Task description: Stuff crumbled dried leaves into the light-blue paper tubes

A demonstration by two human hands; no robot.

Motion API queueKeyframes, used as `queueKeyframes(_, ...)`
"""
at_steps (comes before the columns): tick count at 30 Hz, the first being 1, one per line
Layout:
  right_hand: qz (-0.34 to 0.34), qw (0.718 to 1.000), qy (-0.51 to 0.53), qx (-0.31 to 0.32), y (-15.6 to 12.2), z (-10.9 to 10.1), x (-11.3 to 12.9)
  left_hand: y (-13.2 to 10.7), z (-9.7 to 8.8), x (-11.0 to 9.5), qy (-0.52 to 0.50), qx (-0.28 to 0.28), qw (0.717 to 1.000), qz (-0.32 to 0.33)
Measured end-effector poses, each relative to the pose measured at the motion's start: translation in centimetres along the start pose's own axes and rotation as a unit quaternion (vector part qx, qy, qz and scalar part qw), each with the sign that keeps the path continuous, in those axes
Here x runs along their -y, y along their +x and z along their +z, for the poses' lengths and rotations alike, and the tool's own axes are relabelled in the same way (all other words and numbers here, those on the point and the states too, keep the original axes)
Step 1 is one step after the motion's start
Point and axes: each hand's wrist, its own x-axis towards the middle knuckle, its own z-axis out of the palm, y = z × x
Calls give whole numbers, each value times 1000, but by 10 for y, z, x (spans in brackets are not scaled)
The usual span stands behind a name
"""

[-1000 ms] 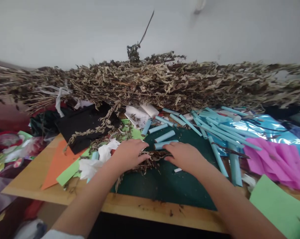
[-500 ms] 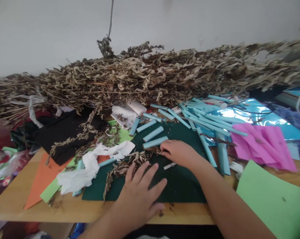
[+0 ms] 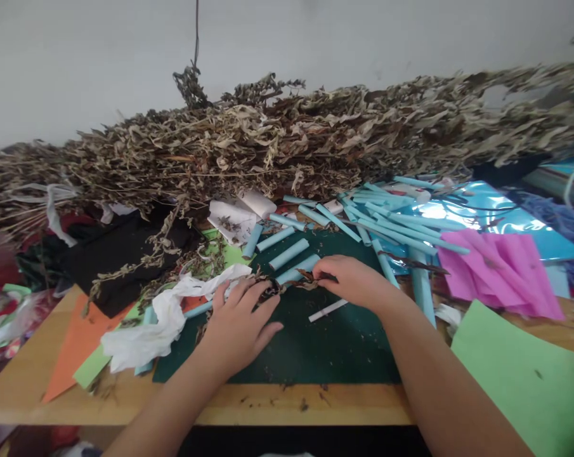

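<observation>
A small dried leafy twig (image 3: 287,284) lies across the dark green cutting mat (image 3: 334,349). My left hand (image 3: 239,324) rests flat on the mat with fingers spread over the twig's left end. My right hand (image 3: 351,279) is closed in a pinch on the twig's right end, just below several light blue paper rolls (image 3: 289,254). A short white stick (image 3: 328,310) lies on the mat under my right hand. Crumpled white tissue (image 3: 165,320) sits just left of my left hand.
A long heap of dried branches (image 3: 287,146) runs along the wall behind the mat. More blue paper tubes (image 3: 401,225), blue foil (image 3: 496,219), pink paper (image 3: 500,270) and a green sheet (image 3: 519,374) lie at the right. Black cloth (image 3: 120,247) and orange paper (image 3: 75,336) lie at the left.
My left hand drew back toward the table's front edge, then moved forward again onto the twig. The right hand stayed on the twig's right end. The view shifted.
</observation>
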Motion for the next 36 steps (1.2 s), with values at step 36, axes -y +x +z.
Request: queueKeyframes(36,158,976,-141,56,1,3,-32,137,14,-23,5,48,999,21)
